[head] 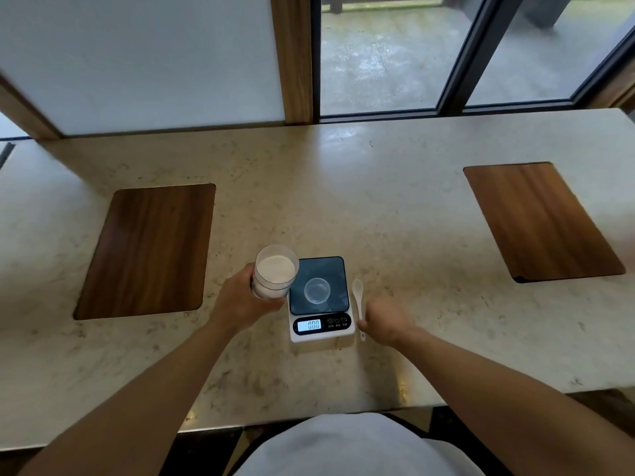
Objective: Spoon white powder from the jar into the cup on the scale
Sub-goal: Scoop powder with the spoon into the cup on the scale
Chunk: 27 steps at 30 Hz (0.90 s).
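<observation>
While my left hand (240, 300) wraps the open jar (275, 271) of powder at the scale's (321, 298) nine o'clock, the cup (316, 290) sits on its platform. My right hand (386, 321) pinches the spoon (359, 304) handle at three o'clock.

the scale (322, 325) display reads 0.00; its button labels are unreadable.

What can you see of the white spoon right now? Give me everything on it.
The spoon is small, all white and looks like plastic, with an oval bowl and a thin straight handle. It lies flat on the countertop just right of the scale, bowl pointing away from the person, handle toward them. The bowl looks empty. The right hand is at the handle's middle, fingers curled there; whether they already pinch it cannot be told. The handle's tip pokes out below the hand.
</observation>
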### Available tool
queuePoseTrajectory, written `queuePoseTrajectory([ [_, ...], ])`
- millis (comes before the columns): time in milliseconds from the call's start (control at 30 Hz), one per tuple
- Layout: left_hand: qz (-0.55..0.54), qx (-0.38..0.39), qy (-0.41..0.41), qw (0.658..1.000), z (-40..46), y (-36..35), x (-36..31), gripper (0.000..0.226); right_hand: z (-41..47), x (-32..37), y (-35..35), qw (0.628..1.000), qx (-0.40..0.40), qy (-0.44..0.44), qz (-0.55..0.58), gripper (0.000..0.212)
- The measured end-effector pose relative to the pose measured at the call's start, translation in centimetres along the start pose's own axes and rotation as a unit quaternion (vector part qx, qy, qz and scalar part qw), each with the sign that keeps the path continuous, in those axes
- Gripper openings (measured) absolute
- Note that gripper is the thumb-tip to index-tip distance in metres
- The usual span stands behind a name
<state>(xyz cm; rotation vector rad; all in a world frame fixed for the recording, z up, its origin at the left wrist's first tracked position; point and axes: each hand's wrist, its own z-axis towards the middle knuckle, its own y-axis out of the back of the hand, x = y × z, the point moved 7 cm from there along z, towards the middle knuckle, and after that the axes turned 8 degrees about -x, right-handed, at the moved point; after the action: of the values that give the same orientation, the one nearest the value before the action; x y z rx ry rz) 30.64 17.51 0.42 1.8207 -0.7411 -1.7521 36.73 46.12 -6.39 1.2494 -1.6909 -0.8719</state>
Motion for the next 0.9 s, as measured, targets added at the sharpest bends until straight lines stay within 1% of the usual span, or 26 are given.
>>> queuePoseTrajectory([
  [100,0.003,-0.002,-0.006,1.0,-0.3,-0.1,0.0,0.083,-0.3,0.1,-0.3,1.0,-0.003,-0.005,-0.008,0.032],
  [200,0.005,-0.003,-0.011,1.0,-0.5,0.0,-0.2,0.083,-0.3,0.1,-0.4,1.0,0.003,-0.011,-0.004,0.03],
  [333,0.007,-0.003,-0.013,1.0,-0.7,0.1,-0.2,0.083,-0.4,-0.1,-0.4,0.999,0.008,-0.023,0.028,0.025],
  [433,0.008,-0.002,-0.016,1.0,-0.7,0.2,-0.2,0.085,-0.3,-0.5,0.1,0.998,0.0,-0.028,0.048,0.029],
  [600,0.014,-0.003,-0.018,1.0,-0.6,0.3,-0.4,0.086,0.0,-0.7,2.0,0.996,-0.027,-0.02,0.087,0.038],
  [733,0.012,0.003,-0.021,1.0,-0.4,0.4,-0.6,0.085,0.4,-0.4,4.2,0.991,-0.061,-0.011,0.117,0.037],
  [900,0.004,0.002,-0.028,1.0,0.1,0.9,-1.2,0.085,0.4,0.8,8.1,0.98,-0.123,0.021,0.155,0.044],
])
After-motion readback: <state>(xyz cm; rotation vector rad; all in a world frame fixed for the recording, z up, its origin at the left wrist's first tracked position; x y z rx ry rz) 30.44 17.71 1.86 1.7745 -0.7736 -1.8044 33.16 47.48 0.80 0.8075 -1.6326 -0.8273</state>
